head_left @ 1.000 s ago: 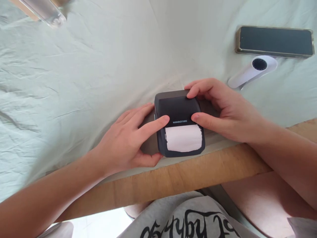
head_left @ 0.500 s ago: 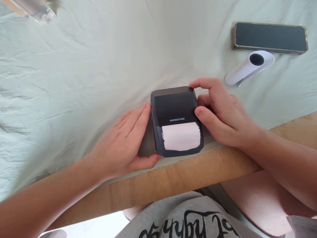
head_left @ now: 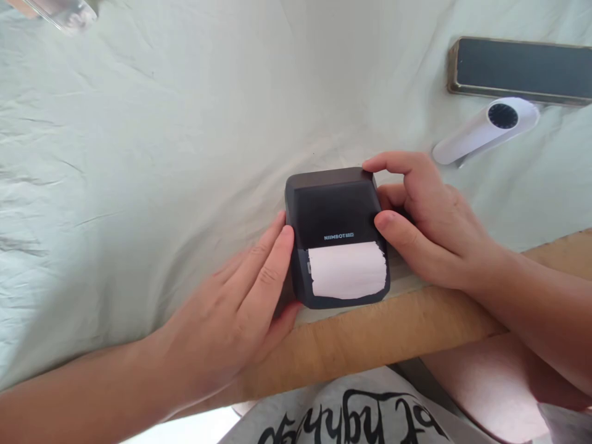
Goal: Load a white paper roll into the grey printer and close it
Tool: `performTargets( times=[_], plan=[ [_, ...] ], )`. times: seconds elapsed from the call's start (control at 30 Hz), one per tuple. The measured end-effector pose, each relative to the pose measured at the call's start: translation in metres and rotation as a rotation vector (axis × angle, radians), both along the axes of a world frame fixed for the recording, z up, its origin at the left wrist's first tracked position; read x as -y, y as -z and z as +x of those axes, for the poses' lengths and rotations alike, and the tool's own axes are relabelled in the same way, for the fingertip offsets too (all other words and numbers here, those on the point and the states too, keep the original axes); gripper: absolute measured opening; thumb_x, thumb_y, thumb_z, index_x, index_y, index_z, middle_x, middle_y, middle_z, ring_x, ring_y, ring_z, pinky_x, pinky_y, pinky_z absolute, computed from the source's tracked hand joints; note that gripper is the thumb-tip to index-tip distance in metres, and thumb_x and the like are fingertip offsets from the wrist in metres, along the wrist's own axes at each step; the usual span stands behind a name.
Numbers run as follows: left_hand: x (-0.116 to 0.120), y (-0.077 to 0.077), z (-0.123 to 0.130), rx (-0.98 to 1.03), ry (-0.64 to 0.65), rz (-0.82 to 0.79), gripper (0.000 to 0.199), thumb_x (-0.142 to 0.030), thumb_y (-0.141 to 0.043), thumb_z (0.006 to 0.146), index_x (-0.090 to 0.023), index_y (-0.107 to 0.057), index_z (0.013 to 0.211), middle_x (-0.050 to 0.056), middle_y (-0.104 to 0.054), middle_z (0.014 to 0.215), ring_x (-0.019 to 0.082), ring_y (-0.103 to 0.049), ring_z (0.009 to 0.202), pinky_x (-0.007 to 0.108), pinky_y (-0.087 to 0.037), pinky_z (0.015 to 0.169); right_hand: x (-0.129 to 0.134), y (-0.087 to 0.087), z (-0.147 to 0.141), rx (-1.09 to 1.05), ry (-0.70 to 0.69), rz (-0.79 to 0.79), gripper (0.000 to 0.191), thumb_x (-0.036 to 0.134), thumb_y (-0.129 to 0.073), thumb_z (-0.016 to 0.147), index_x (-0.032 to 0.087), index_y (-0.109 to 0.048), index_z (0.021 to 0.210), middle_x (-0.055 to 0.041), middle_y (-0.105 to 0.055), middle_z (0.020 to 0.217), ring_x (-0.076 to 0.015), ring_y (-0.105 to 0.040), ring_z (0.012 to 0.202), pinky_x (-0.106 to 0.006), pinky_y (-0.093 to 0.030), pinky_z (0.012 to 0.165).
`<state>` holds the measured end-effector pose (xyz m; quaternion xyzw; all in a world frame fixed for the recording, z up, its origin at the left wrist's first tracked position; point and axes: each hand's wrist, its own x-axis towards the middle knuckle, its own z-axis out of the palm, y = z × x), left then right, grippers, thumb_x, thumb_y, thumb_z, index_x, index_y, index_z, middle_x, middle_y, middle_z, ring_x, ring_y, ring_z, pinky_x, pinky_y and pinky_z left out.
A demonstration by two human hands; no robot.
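A clear, shiny, plastic-looking thing is poking in at the far left corner, and the edge of the view is cutting it off. A pale green, wrinkly cloth is spreading under everything. The left hand is pressing its long fingers, close together, on the left side of a black, chunky box with rounded corners and the word NIIMBOT. Its thumb is reaching low by the box's bottom left corner, partly hiding. The box is sitting in the middle, between both hands, just above a light brown wooden edge. A white, rough-edged patch is covering its lower front. Below, a grey cloth shirt with black letters is showing. The right hand is holding the box's right side, its pointer finger touching the top corner and its thumb resting lower, a wide gap between them. Farther right, a white, tube-shaped roll with a dark round end is lying near a dark, flat, oblong slab in a see-through case.
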<state>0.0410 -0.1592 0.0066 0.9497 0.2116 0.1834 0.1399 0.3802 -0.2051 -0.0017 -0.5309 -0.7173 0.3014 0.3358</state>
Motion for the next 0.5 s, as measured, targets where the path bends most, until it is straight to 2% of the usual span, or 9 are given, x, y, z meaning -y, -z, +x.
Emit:
performTargets(
  times=[0.07,0.1,0.2,0.27,0.4,0.5],
  plan=[
    [0.004,-0.006,-0.001,-0.054,0.047,-0.008,0.107,-0.027,-0.066,0.121,-0.01,0.001,0.202,0.033,-0.056,0.189,0.045,-0.078,0.161,0.054,-0.08,0.118,0.0,-0.001,-0.001,0.001,0.002,-0.001,0.038,0.048,-0.06,0.126,0.032,-0.054,0.16,0.0056,-0.079,0.087,-0.0181,-0.069,0.069,-0.037,-0.054,0.075],
    [0.005,-0.007,-0.001,-0.058,0.054,-0.03,0.109,-0.033,-0.066,0.121,-0.009,0.004,0.201,0.034,-0.051,0.192,0.048,-0.074,0.166,0.057,-0.08,0.118,0.0,-0.001,-0.001,0.004,-0.001,0.001,0.039,0.048,-0.059,0.126,0.032,-0.054,0.161,0.0054,-0.078,0.086,-0.0187,-0.069,0.069,-0.038,-0.055,0.075],
    [0.006,-0.006,-0.003,-0.05,0.071,-0.095,0.118,-0.039,-0.07,0.119,-0.017,0.011,0.202,0.028,-0.035,0.201,0.055,-0.062,0.173,0.067,-0.077,0.123,0.0,-0.002,-0.002,0.04,-0.015,-0.013,0.041,0.051,-0.052,0.128,0.03,-0.051,0.164,0.0038,-0.077,0.087,-0.0206,-0.07,0.072,-0.04,-0.055,0.076],
    [0.005,-0.003,-0.004,-0.032,0.093,-0.111,0.12,-0.037,-0.072,0.118,-0.017,0.012,0.201,0.028,-0.033,0.202,0.056,-0.056,0.177,0.069,-0.074,0.127,-0.001,-0.002,-0.002,0.062,-0.021,-0.02,0.043,0.053,-0.046,0.129,0.03,-0.049,0.165,0.0025,-0.078,0.09,-0.0213,-0.069,0.072,-0.042,-0.055,0.075],
    [0.009,-0.001,-0.002,0.025,0.125,-0.146,0.116,-0.039,-0.067,0.12,-0.006,0.012,0.199,0.031,-0.028,0.204,0.048,-0.035,0.191,0.066,-0.06,0.144,-0.002,-0.001,-0.002,0.006,-0.11,0.011,0.058,0.068,-0.039,0.13,0.031,-0.041,0.174,0.003,-0.073,0.089,-0.0214,-0.067,0.071,-0.043,-0.055,0.074],
    [0.014,0.001,-0.003,0.096,0.062,-0.282,0.113,-0.044,-0.063,0.119,-0.017,0.01,0.202,0.018,-0.02,0.21,0.04,-0.032,0.194,0.06,-0.054,0.15,-0.002,-0.003,-0.003,-0.026,-0.135,0.001,0.072,0.078,-0.035,0.128,0.033,-0.033,0.184,0.0025,-0.072,0.089,-0.0216,-0.066,0.071,-0.043,-0.054,0.073]
  ],
)
